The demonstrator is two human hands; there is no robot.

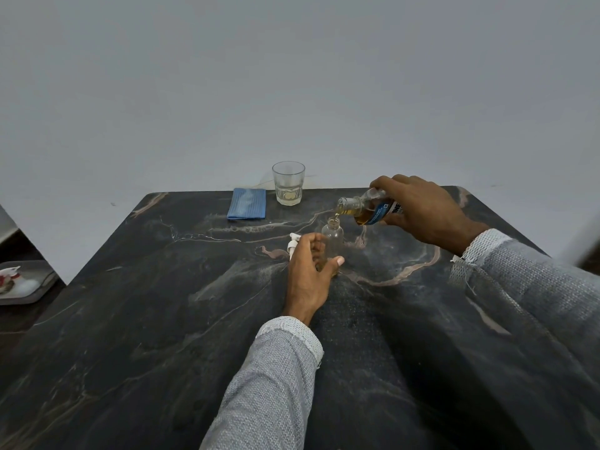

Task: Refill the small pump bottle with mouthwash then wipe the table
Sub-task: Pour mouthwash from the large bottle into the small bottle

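A small clear pump bottle (pixel 332 238) stands upright and uncapped on the dark marble table (pixel 162 319). My left hand (pixel 310 271) wraps around its lower part. My right hand (pixel 418 209) grips a mouthwash bottle (pixel 363 209) with a blue label, tilted with its open neck over the small bottle's mouth. A thin amber stream runs from it into the small bottle. The white pump head (pixel 293 243) lies on the table just left of my left hand, partly hidden by it.
A folded blue cloth (pixel 247 203) lies near the table's far edge, with a drinking glass (pixel 288 183) holding a little liquid beside it on the right. A grey tray (pixel 22 282) sits low at the far left, off the table. A plain wall stands behind.
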